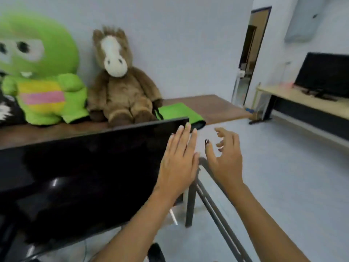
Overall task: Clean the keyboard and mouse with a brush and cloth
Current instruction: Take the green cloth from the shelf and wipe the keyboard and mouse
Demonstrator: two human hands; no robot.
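My left hand [179, 163] is raised flat with fingers straight, in front of the right edge of a black monitor [85, 176]. Just to its right, my right hand [226, 159] is held up with fingers spread and curled, empty. A dark rounded object [155, 252], possibly the mouse, shows at the bottom edge between my forearms. No keyboard or brush is in view. A folded green cloth [179, 112] lies on the brown table behind the monitor.
A green plush toy [37, 72] and a brown plush horse [117, 82] sit on the brown table [217, 106] against the wall. Metal frame legs [213, 205] stand right of the monitor. At far right is a desk with another black screen [324, 74] and a doorway [251, 53].
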